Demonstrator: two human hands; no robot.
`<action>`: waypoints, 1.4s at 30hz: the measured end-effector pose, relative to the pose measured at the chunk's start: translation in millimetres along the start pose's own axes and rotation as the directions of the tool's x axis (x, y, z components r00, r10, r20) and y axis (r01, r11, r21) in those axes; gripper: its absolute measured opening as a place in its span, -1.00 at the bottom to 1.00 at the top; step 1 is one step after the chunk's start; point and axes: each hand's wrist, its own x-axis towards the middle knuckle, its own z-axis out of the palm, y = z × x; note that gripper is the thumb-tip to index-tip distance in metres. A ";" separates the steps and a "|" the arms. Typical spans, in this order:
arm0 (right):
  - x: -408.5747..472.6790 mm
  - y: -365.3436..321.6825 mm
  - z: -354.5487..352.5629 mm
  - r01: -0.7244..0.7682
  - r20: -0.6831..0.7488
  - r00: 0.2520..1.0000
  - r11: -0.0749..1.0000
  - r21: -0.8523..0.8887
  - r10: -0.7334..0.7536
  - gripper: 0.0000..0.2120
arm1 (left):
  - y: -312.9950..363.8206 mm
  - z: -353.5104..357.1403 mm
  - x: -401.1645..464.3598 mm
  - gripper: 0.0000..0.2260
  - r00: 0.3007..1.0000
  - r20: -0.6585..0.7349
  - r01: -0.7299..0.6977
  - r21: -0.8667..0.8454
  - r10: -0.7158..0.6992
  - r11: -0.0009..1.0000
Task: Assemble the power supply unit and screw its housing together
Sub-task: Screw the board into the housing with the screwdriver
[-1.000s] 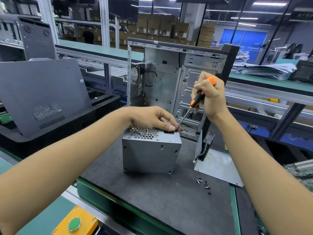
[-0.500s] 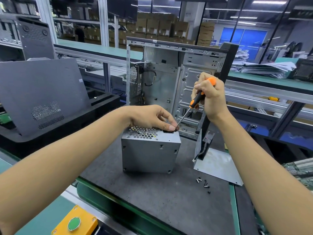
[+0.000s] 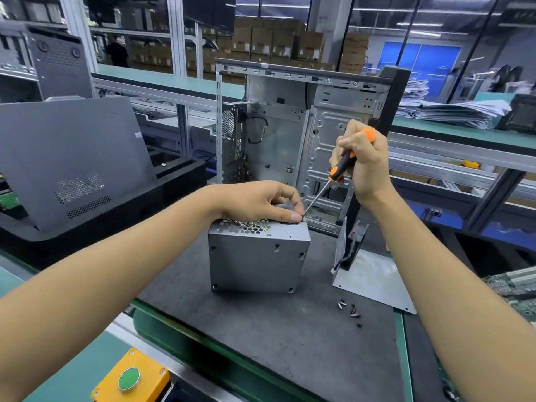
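Power supply unit point(image 3: 258, 256) stands on the dark worktop point(image 3: 261, 338), just in front of the open computer case point(image 3: 290, 126), exactly where it stood a second ago. Left hand point(image 3: 261, 201) rests on its top with fingertips pinched at the far right corner, apparently steadying a screw, though the screw itself is hidden. Right hand point(image 3: 365, 166) has its grip clamped round the orange-and-black screwdriver point(image 3: 339, 169), shaft angled down to that corner; neither hand has shifted, so I judge the screw is mid-drive. Spare screws point(image 3: 349, 310) lie loose near the unit. Around stand green conveyor lines, stacked cartons and a yellow button box point(image 3: 130, 378).
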 end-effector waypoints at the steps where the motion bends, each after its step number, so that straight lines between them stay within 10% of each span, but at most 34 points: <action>1: 0.2 -0.3 -0.3 0.005 -0.003 1.000 1.000 0.008 -0.005 -0.79 | 0.3 -0.2 -0.2 -0.92 1.000 0.002 0.003 -0.005 -0.003 1.000; 42: 9.4 -10.6 18.3 0.167 -0.240 0.960 0.983 0.078 -0.144 -0.73 | -7.6 -6.1 -7.0 -0.93 0.921 -0.375 -0.276 -0.428 0.109 0.860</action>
